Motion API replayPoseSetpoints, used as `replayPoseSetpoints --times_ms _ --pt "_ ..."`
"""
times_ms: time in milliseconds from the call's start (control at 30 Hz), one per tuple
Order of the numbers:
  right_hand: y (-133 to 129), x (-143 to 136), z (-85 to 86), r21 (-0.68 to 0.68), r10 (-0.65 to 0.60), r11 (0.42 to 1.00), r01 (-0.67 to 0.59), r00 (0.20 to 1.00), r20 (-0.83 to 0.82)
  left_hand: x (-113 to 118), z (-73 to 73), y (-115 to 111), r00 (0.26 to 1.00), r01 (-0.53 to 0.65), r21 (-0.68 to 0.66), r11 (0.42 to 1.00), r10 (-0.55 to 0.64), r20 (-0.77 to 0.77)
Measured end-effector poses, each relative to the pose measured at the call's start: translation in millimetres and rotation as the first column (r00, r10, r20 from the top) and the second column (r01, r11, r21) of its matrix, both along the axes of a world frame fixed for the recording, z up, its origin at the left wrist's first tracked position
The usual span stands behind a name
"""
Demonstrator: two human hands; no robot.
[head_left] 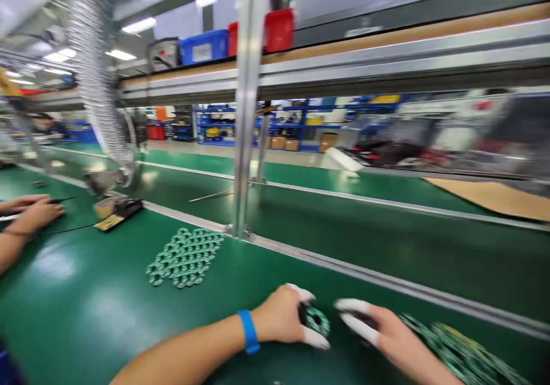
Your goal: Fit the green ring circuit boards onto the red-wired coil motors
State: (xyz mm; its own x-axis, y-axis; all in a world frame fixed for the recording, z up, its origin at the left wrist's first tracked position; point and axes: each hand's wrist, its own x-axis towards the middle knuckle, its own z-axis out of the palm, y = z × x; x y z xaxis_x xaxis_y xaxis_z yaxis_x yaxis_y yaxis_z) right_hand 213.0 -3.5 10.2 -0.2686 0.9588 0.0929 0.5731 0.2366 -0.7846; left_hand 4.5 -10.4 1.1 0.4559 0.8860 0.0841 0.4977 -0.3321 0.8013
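Observation:
My left hand (286, 319), with a blue wristband and white coverings on the fingertips, grips a green ring-shaped board (318, 321) between thumb and fingers. Just to its right, my right hand (378, 322) also has white-covered fingertips, closed around a small dark item that is blurred. The two hands are apart. A flat array of many green rings (187, 257) lies on the green table to the left. Beside my right forearm is a loose pile of green ring boards (464, 353), partly hidden by the arm.
A metal post (246, 116) rises beyond my hands from a rail (365, 282) across the table. At the left, another person's hands (36, 216) hold a thin tool near a dark stand (120, 210). A silvery duct (97, 75) hangs above.

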Motion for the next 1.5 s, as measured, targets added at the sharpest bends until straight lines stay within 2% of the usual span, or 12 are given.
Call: replayPoseSetpoints --times_ms 67,133,300,533,800,967,1033,1100,1167,1233,1333,1500 --pt "-9 9 -2.7 -0.203 0.047 0.978 -0.057 0.997 -0.055 1 -5.4 -3 1.0 -0.031 0.002 1.0 0.031 0.004" --pt "-17 11 -6.9 -0.268 -0.001 0.963 -0.032 0.993 -0.121 1 -7.0 -6 0.999 -0.033 -0.002 0.999 0.033 0.016" --pt "-33 11 -16.7 -0.265 -0.103 0.963 0.05 0.977 -0.189 4 -2.8 -11 1.0 -0.005 0.017 1.0 0.005 -0.02" --pt "-34 1 -22.5 -0.182 -0.101 0.981 0.067 0.978 -0.183 6 1.1 -14 0.995 -0.006 0.066 0.998 0.013 -0.101" --pt "-25 -31 5.0 0.071 -0.067 0.995 0.072 0.995 -0.068 11 5.8 -14 0.98 -0.025 0.134 0.991 0.05 -0.191" --pt "-25 -28 16.6 0.127 -0.098 0.987 0.1 0.995 -0.021 11 6.0 -13 0.966 -0.046 0.155 0.987 0.084 -0.244" --pt "-30 -24 24.8 0.085 -0.061 0.994 0.066 0.997 -0.055 11 7.3 -13 0.959 -0.046 0.174 0.984 0.092 -0.267" --pt "-38 -24 34.7 -0.033 0.043 0.998 -0.049 0.987 -0.156 10 9.1 -14 0.95 -0.04 0.2 0.979 0.099 -0.297" --pt "-48 -29 43.3 -0.158 0.128 0.97 -0.183 0.944 -0.305 11 11.5 -16 0.932 -0.034 0.235 0.971 0.116 -0.344" --pt "-57 -37 47.7 -0.231 0.132 0.94 -0.251 0.891 -0.434 11 14.1 -18 0.908 -0.031 0.286 0.958 0.147 -0.393" --pt "-66 -47 47.0 -0.234 0.111 0.935 -0.267 0.847 -0.519 12 18.7 -22 0.864 -0.002 0.381 0.924 0.194 -0.465" --pt "-70 -53 44.5 -0.158 0.126 0.955 -0.252 0.824 -0.552 12 26.9 -33 0.801 0.106 0.505 0.856 0.227 -0.554"
